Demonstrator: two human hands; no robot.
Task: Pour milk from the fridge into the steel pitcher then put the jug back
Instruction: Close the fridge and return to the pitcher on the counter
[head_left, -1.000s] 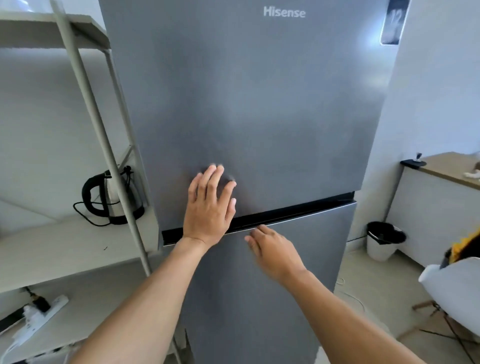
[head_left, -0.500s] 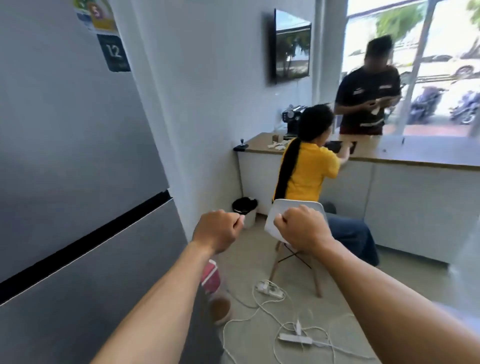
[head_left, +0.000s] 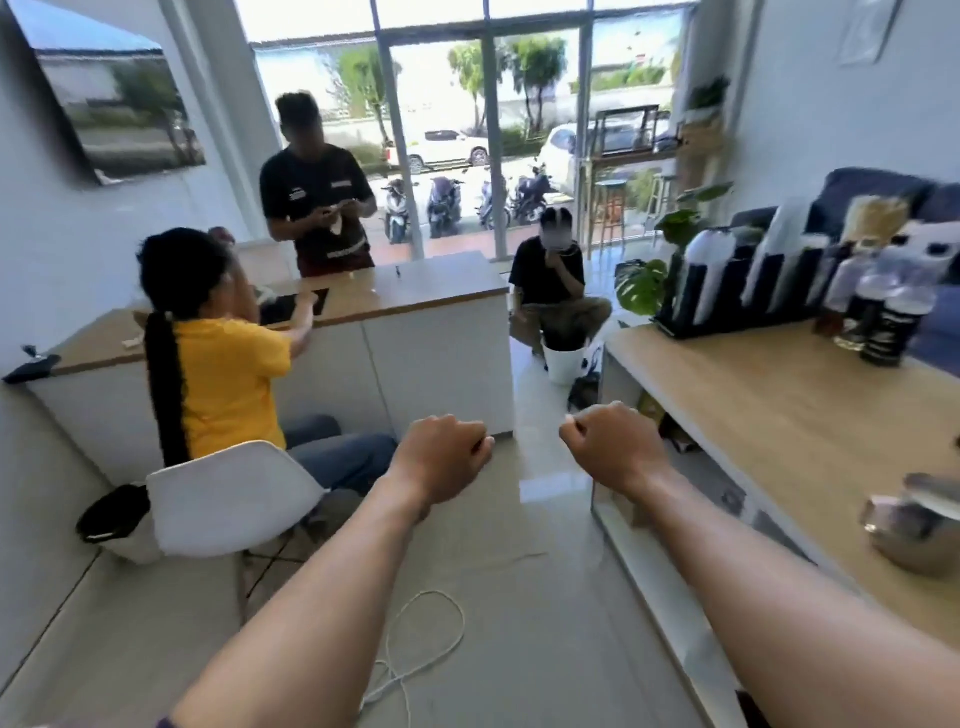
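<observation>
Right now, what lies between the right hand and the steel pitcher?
In the head view, only the bare wooden counter top lies between the right hand, a closed fist, and the steel pitcher.

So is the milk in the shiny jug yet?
Can't tell for sure. Both hands are closed fists holding nothing: left hand, right hand. No milk jug or fridge is in view, so nothing is in hand. The steel pitcher sits on the wooden counter at the right, too blurred to see inside. Whether anything is left can't be judged.

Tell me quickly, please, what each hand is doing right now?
Left hand: closed in a fist, holding nothing visible.
Right hand: closed in a fist, holding nothing visible.
</observation>
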